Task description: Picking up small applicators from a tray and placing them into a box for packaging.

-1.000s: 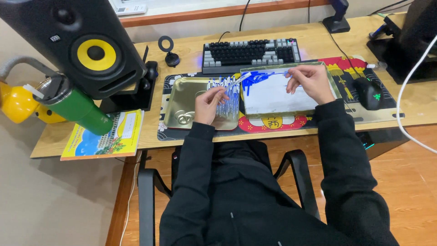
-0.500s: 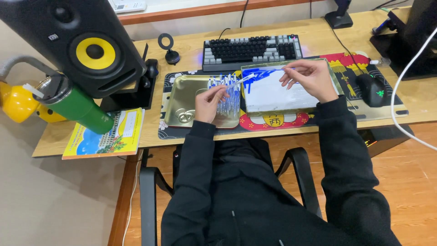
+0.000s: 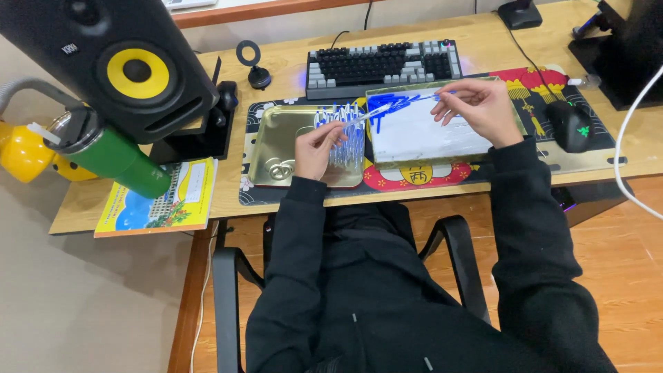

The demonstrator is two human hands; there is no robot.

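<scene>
Holding clear pen barrel [image 3: 360, 117] over gold tray [image 3: 276, 148], L hand [image 3: 318, 146] pinching; R hand [image 3: 476, 107] raised, pinching blue refill [image 3: 421, 99].

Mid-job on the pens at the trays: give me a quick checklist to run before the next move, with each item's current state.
1. Left hand has a grip on the clear pen barrel: ok.
2. Right hand pinches the thin blue refill: ok.
3. Refill tip lined up with the barrel's open end: cannot tell, too small.
4. Clear barrels stay inside the gold tray: ok.
5. Loose blue parts lie on the white sheet within reach of the right hand: ok.
6. Keyboard and mouse stand apart from both hands: ok.
</scene>
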